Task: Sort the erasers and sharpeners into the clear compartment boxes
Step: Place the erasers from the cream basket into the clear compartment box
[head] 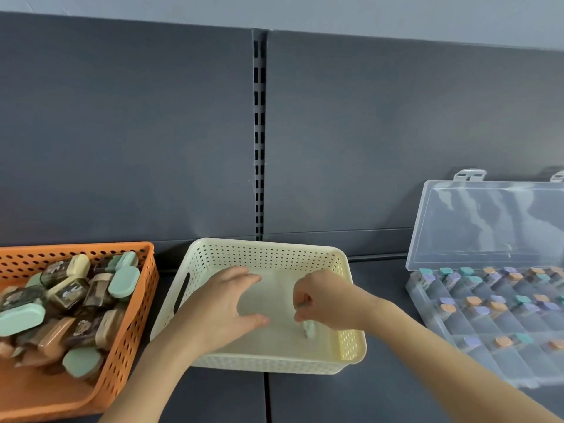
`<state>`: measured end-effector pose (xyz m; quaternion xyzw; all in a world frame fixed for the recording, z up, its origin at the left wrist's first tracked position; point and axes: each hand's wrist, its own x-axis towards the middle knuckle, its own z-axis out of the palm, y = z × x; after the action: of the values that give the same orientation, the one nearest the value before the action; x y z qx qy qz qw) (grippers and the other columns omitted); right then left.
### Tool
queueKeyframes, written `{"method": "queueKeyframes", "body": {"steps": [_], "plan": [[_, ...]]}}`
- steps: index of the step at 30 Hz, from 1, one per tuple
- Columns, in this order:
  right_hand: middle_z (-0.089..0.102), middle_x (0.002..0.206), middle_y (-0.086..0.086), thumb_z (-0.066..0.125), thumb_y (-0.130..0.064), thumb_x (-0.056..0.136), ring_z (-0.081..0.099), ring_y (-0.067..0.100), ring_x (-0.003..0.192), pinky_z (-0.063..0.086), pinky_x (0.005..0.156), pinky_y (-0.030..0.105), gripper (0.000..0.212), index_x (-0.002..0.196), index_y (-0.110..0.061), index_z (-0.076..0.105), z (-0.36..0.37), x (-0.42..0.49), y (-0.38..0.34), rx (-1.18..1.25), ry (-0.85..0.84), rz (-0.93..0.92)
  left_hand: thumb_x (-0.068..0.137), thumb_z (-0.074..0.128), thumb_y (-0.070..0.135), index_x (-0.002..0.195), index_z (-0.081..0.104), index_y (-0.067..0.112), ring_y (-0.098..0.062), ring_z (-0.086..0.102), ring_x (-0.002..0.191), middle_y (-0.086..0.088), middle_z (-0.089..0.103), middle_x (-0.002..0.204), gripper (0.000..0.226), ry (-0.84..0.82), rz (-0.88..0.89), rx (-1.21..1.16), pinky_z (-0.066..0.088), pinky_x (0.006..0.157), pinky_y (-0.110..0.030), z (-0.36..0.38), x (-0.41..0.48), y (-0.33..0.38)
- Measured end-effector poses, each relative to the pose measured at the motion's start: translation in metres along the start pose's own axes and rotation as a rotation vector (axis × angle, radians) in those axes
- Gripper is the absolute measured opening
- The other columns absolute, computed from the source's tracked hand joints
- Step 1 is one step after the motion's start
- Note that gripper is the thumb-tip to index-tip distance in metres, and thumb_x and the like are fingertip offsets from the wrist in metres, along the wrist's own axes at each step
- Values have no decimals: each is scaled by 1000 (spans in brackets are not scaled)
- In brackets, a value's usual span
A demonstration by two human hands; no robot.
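Forearms are seen reaching in from the lower edge; behind them a dark grey back panel [122,132] is set, split by a slotted upright [259,132]; below it a dark shelf [381,392] is laid out. At the right a clear compartment box [503,370] is placed with its lid [494,221] raised, and small capped pieces [503,342] in purple, orange and teal are held in its compartments. At the left an orange basket [131,331] is heaped with larger capped items [76,291]. Between them a cream basket [268,254] is set; inside it the left hand [227,309] is held palm down, fingers straight and thumb spread wide; the right hand [326,300] is curled, and a small pale mint piece [309,328] is pinched in its fingertips, just above the basket floor.
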<state>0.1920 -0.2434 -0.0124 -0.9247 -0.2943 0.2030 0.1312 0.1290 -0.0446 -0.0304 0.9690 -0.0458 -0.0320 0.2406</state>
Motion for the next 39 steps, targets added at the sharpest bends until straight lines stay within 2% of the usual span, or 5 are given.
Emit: {"method": "queueKeyframes", "body": {"steps": [7,12,24,32,39], "plan": [[68,78,3,67,-22,83,63,14,63,52,64,31,10,82,-13,62,-24,-29,17,332,352,4,78,64,56,140,39,39,6,26,133,26,26,147,69,63,78,-14,24,108,-18,0,7,33],[68,76,-4,64,-17,87,57,6,51,53,58,20,8,92,-13,69,-39,-62,47,394,478,-18,78,64,58,137,44,38,14,30,122,32,32,138,66,124,166,-43,24,102,-12,4,16,75],[62,73,-14,68,-24,85,59,2,62,46,59,7,12,95,-17,69,-57,-147,166,413,667,24,77,61,62,138,41,41,10,35,125,31,33,140,67,142,187,-29,27,95,-10,60,46,212],[70,79,-7,69,-20,84,63,11,69,53,69,28,10,93,-18,73,-62,-211,261,387,685,8,82,60,57,136,40,45,20,37,110,35,33,137,59,109,153,-70,32,95,-12,112,53,293],[69,94,-6,68,-16,85,63,10,79,51,76,18,22,106,-18,72,-57,-252,313,286,655,64,83,58,57,141,38,39,7,36,129,25,32,146,63,50,173,1,33,105,-19,142,57,333]]}}
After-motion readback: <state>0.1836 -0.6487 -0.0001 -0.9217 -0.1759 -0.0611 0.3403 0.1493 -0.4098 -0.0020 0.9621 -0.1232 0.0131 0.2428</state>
